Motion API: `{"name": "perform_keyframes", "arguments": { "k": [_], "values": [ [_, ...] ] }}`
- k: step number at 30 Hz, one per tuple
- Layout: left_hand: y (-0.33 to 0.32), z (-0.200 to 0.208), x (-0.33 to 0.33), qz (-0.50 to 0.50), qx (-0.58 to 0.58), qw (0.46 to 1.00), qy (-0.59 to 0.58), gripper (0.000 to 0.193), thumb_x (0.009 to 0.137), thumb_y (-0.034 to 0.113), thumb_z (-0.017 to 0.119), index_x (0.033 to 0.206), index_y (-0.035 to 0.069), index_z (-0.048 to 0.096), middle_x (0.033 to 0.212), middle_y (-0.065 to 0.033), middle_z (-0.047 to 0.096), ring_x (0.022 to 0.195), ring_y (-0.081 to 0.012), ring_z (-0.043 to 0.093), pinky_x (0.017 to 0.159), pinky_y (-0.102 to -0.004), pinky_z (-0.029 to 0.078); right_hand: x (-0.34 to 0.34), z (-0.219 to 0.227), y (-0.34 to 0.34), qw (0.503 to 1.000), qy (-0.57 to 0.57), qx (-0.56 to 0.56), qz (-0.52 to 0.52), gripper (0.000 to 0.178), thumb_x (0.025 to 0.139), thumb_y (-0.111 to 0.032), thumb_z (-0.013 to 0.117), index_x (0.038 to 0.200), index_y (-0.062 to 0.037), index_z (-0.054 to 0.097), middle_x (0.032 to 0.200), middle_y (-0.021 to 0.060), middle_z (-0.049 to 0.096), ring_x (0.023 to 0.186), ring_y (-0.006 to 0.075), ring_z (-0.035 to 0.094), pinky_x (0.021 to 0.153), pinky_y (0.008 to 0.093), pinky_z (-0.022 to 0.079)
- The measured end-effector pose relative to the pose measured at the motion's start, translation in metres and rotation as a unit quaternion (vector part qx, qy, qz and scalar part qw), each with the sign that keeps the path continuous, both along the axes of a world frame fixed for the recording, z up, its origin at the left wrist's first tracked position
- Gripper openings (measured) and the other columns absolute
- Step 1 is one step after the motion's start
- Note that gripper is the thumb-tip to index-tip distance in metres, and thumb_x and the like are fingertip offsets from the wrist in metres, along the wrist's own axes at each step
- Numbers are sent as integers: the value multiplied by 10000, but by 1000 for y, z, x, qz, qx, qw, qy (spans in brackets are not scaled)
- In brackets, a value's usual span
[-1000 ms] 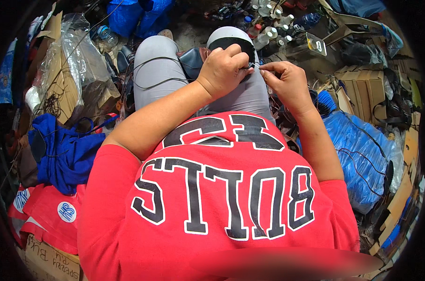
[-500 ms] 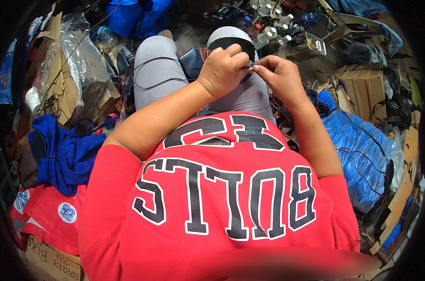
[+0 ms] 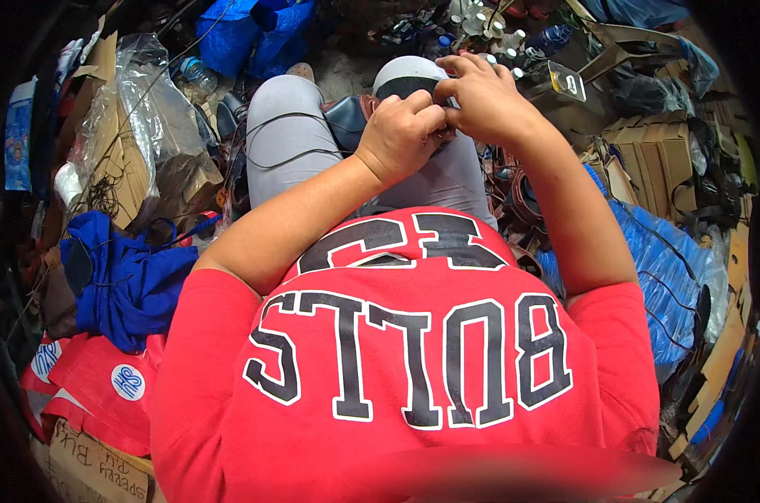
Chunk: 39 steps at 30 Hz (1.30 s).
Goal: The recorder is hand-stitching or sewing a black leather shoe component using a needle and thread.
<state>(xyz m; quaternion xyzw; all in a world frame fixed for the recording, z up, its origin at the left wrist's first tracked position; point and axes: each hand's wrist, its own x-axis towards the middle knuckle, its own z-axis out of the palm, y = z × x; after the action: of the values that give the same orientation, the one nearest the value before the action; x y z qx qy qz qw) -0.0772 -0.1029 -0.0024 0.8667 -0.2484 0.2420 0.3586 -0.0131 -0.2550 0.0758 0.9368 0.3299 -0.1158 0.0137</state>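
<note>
My left hand (image 3: pixel 403 138) is closed above my lap, its fingers curled round something too small or hidden to make out. Against its fingertips lies my right hand (image 3: pixel 490 105); its forefinger and thumb bend in toward the left hand while the other fingers stretch forward. Whatever sits between the two hands is covered by them. Just beyond, a dark curved piece (image 3: pixel 403 86) rests against my right knee. Between my legs is a dark blue and brown leather shoe (image 3: pixel 346 122), partly hidden behind the left hand. A thin black cord (image 3: pixel 289 153) loops over my left thigh.
Several bottles (image 3: pixel 489 32) stand ahead. A blue bag (image 3: pixel 229 38) lies at the far left, clear plastic and cardboard (image 3: pixel 132 142) nearer. Blue cloth (image 3: pixel 132 277) and a red bag (image 3: pixel 95 377) are at my left. Blue plastic wrap (image 3: pixel 661 285) and cardboard (image 3: pixel 648 159) are at my right.
My right hand has moved forward and turned over beside the left hand, its outer fingers now stretched out. The left hand stays closed and has dropped slightly.
</note>
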Motion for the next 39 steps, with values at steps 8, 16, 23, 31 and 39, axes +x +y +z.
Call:
{"name": "perform_keyframes", "arguments": {
  "k": [8,16,23,31,39],
  "values": [
    [3,2,2,-13,-20,999,44,243,705,200,788,802,102,588,835,-65,556,724,-288,587,659,-391,455,33,-3,30,913,-118,374,-115,196,849,-163,606,979,-28,662,1146,175,605,1036,340,593,916,481,470],
    [17,14,21,-90,-148,960,220,285,693,136,826,922,57,675,907,-108,627,890,-269,621,806,-340,489,15,108,-85,808,402,429,33,207,903,-173,636,998,10,654,984,79,656,814,168,600,755,310,486],
    [36,14,57,-289,-121,856,411,294,840,93,741,1117,22,671,1056,-22,644,996,-117,581,917,-263,447,39,171,-376,938,-11,-33,-344,280,878,-172,655,1092,7,666,1030,140,702,963,241,670,858,329,494],
    [37,26,72,-285,-139,775,546,455,696,99,511,1100,53,716,864,31,639,672,-35,458,608,-200,363,19,61,-333,928,237,215,-193,477,912,-186,644,1365,-73,546,1349,106,582,1184,170,559,989,298,436],
    [35,27,71,-282,-132,780,542,383,739,139,572,1084,77,726,913,28,658,720,-39,480,630,-202,376,-7,3,-61,784,448,369,-221,270,941,-376,617,900,-109,622,713,-81,448,638,36,404,577,219,346]
  ]
}}
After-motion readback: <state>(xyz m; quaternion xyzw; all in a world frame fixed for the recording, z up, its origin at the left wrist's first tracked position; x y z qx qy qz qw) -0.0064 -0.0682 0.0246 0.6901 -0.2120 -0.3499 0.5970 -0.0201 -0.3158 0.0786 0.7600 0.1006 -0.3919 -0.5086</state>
